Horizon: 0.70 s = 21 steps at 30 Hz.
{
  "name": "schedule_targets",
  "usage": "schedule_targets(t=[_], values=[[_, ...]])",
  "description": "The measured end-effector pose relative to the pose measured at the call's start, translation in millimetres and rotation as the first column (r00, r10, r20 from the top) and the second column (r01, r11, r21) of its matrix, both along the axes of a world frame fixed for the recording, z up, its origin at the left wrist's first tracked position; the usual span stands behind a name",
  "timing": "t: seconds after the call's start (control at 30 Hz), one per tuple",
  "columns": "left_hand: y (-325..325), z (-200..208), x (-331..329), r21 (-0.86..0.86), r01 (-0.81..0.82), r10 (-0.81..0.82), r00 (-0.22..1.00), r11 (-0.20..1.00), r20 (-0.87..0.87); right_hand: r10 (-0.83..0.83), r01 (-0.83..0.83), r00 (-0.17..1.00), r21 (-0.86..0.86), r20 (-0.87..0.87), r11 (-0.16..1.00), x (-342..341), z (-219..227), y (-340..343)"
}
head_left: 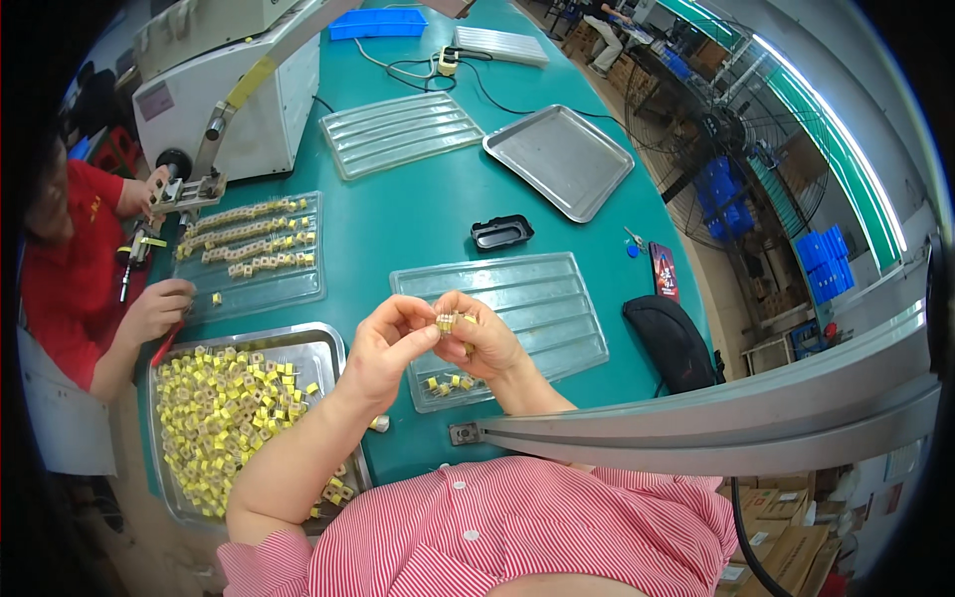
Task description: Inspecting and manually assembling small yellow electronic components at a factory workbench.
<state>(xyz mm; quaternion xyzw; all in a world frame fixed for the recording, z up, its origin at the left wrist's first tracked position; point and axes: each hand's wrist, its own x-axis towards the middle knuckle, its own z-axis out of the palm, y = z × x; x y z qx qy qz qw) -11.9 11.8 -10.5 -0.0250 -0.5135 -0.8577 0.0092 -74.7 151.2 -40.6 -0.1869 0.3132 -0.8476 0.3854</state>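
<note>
My left hand [378, 348] and my right hand [487, 343] meet above a clear ribbed plastic tray [552, 308]. Between their fingertips is a small yellow-taped coil [446, 323] with a pale body; the fingers of both hands are closed on it. More yellow shows among the fingers of my right hand, partly hidden. Under my wrists, several like coils [450, 384] with thin pins lie in the tray's near left corner. To the left, a metal tray [333, 343] holds a large heap of the same coils, partly behind my left forearm.
At the left, a person in red [75, 269] works beside a bench machine [224, 114] and a ribbed tray [313, 249] with rows of coils. Farther off are a black plastic box [501, 233] and a metal tray [562, 159]. A grey rail [696, 428] crosses at right, near a black case [671, 343].
</note>
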Motion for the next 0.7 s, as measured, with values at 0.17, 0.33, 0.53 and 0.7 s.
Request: schedule_targets(t=[0.17,0.33,0.53,0.7], values=[[-1,-1,1,0.062,0.034,-0.035,0.999,0.998,0.021,0.014,-0.014,1.0,0.018,0.016,1.0,0,1,0],[-3,3,3,0.066,0.112,-0.114,0.993,0.992,0.028,0.011,-0.01,1.0,0.032,-0.024,0.999,1,5,3],[-4,13,5,0.065,0.19,-0.193,0.98,0.98,0.048,0.028,-0.025,0.998,0.051,-0.05,0.998,-1,5,5],[2,11,8,-0.022,0.124,-0.123,0.992,0.992,0.033,0.018,-0.014,0.999,0.068,-0.05,0.998,-1,7,5]])
